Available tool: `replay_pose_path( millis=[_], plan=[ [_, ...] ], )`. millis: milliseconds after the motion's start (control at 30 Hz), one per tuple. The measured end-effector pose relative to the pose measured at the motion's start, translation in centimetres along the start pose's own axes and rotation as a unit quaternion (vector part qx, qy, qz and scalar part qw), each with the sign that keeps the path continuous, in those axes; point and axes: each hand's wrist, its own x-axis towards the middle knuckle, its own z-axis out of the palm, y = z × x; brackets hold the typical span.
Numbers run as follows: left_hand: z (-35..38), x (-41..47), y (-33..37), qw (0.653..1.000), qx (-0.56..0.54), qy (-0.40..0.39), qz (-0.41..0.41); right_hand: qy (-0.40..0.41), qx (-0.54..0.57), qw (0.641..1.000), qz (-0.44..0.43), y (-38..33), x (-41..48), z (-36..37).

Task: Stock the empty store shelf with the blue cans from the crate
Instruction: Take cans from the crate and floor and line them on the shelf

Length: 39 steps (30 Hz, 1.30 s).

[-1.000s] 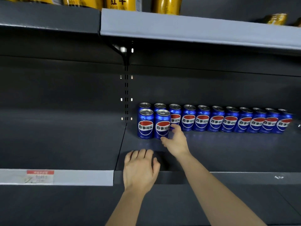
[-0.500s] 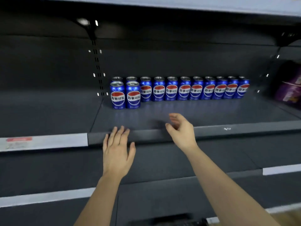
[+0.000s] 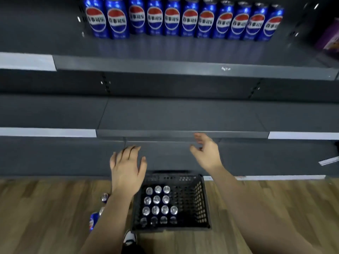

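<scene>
Blue metal drink cans [image 3: 189, 19] with a red, white and blue round logo stand upright in a row along the back of the dark grey metal upper shelf [image 3: 183, 67]. The two at the row's left end sit nearer the shelf's front edge than the rest. More silver-topped cans [image 3: 156, 199] of the same kind stand upright in the black perforated plastic crate [image 3: 201, 198], packed together toward its left side, only their lids showing from above. The crate rests on the brown wood-plank floor [image 3: 45, 208], right against the foot of the shelving.

The left hand [image 3: 126, 167] hangs palm down above the crate's far left corner, fingers spread wide and holding nothing. The right hand [image 3: 207, 154] hangs above the crate's far right corner, in front of the dark grey lower shelf [image 3: 183, 116]; its fingers are loosely extended with the thumb apart, and it is also empty. Neither hand touches a can or the crate.

A few loose blue cans [image 3: 93, 219] sit on the floor left of the crate, partly hidden behind the left forearm. A black-and-white shoe [image 3: 130, 237] shows just before the crate's near edge. A purple package [image 3: 330, 39] sits at the upper shelf's far right, too blurred to identify.
</scene>
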Motion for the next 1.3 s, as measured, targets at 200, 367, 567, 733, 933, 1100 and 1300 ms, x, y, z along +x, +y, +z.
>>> replay_pose_path(
  millis=[200,367,567,733,933,1100,1300],
  plan=[
    [6.4,-7.5,1.2,0.996,0.008,-0.064,-0.058,-0.11,-0.051,0.991,0.058,10.1,-4.1,1.4],
    [10.7,-9.5,1.2,0.99,0.034,-0.115,-0.07,-0.162,-0.073,0.978,0.112,16.3,-5.8,3.3],
    [16.9,-8.8,-0.1,0.989,0.029,-0.131,-0.059,-0.21,-0.088,0.963,0.146,22.9,-5.5,7.2],
    [24.6,-8.6,-2.6,0.985,0.037,-0.158,-0.066,-0.245,-0.095,0.95,0.17,29.4,-4.2,12.4],
    [36.1,-10.5,-7.4,0.982,0.029,-0.171,-0.071,-0.282,-0.093,0.936,0.191,39.1,-2.3,20.2],
    [45.4,-12.2,-11.8,0.981,0.039,-0.179,-0.061,-0.299,-0.061,0.922,0.238,47.1,-0.7,27.2],
    [54.2,-13.3,-16.0,0.974,0.04,-0.208,-0.085,-0.346,-0.088,0.908,0.219,54.3,0.4,33.6]
  ],
)
